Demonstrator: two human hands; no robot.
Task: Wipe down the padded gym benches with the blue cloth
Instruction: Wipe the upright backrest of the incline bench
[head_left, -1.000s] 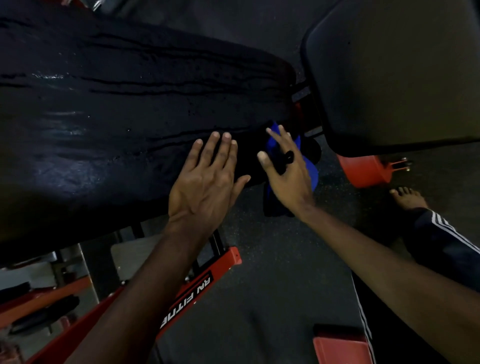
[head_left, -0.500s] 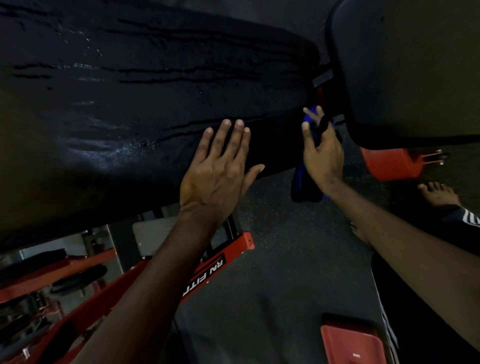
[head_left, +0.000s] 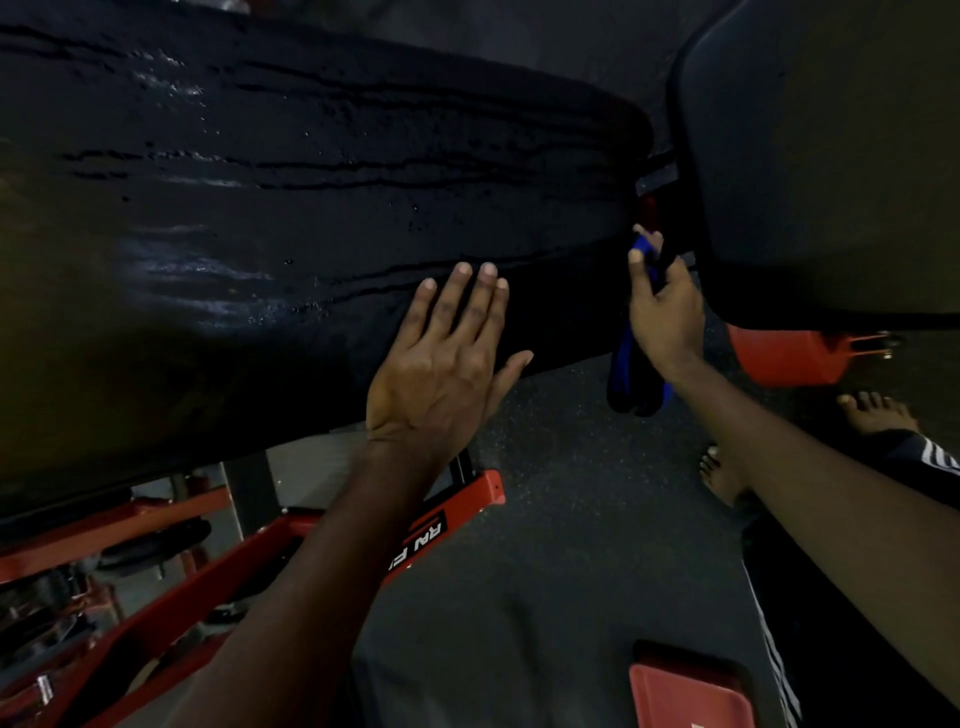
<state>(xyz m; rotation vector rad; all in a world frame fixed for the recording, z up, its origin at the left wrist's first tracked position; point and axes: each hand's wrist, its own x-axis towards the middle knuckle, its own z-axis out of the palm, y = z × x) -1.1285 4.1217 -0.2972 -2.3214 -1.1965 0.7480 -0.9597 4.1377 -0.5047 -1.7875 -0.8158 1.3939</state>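
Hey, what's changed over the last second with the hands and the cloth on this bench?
The right hand, gripping the blue cloth, moved away from the left hand to the gap between the long pad and the second pad. The cloth now hangs bunched below it. The left hand stayed flat on the long pad's near edge.

left hand (head_left: 447, 358): flat on the black pad (head_left: 260, 234), near edge
right hand (head_left: 665, 312): at its 3 o'clock, gripping the blue cloth (head_left: 626, 364)
cloth tail: dangles toward 6 o'clock

Black padded bench (head_left: 311, 218) with glossy streaks, blue cloth (head_left: 626, 358), red frame (head_left: 457, 499), white-striped dark trousers (head_left: 935, 460), speckled grey floor (head_left: 561, 519)
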